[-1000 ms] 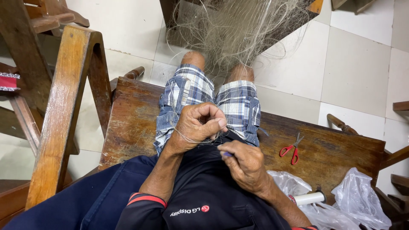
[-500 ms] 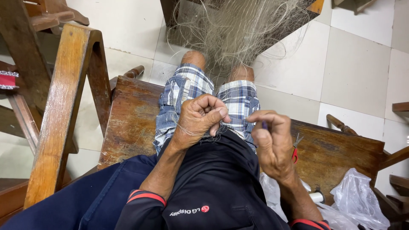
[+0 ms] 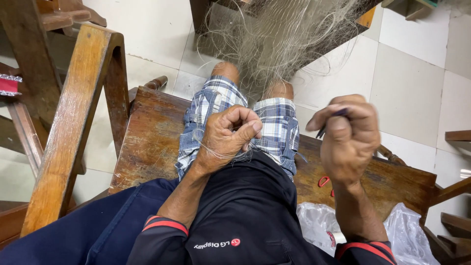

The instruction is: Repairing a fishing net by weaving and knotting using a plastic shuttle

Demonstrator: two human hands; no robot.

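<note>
We see a big brown wooden bench (image 3: 152, 137) with scratches on top. Red scissors (image 3: 325, 181) lie on it at the right. A crumpled clear plastic bag (image 3: 407, 235) sits near them. A wooden chair frame (image 3: 73, 127) stands at the left, with a small red thing (image 3: 9, 85) behind it. The floor (image 3: 417, 73) has big pale tiles.
</note>
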